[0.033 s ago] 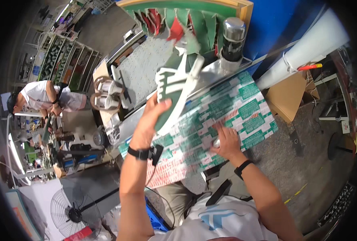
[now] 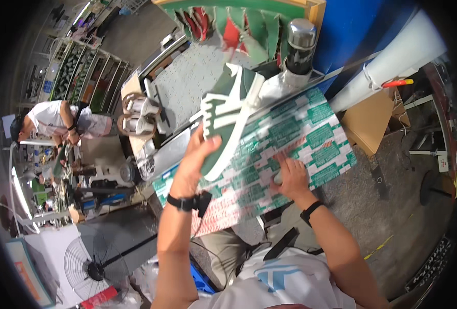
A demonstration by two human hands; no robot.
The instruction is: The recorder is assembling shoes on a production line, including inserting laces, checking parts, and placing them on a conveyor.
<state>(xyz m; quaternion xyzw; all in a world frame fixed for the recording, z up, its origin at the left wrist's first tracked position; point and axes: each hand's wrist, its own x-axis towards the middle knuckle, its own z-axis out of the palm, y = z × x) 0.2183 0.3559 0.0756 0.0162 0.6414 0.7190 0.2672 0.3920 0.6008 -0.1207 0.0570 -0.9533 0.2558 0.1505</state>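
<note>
A dark green sneaker (image 2: 217, 156) with white stripes and a white sole is gripped at the toe by my left hand (image 2: 193, 157), its thumb on the green upper. The shoe is held up over the table, side facing me and heel pointing away. My right hand (image 2: 292, 179) rests low over the table covering, its fingers curled around a small pale thing that is mostly hidden. Beneath both hands lies the green, white and red patterned covering (image 2: 323, 149), glossy like plastic film.
Behind the shoe stands a green panel (image 2: 269, 11) in a wooden frame with torn red and green flaps. A silver-capped cylinder (image 2: 300, 38) stands beside it. Brown-and-white shoes (image 2: 140, 114) sit at left. A white roll (image 2: 393, 59) leans at right. Another person (image 2: 56, 116) works far left.
The sneaker and my left hand have shifted slightly down, toward me. My right hand has barely moved.
</note>
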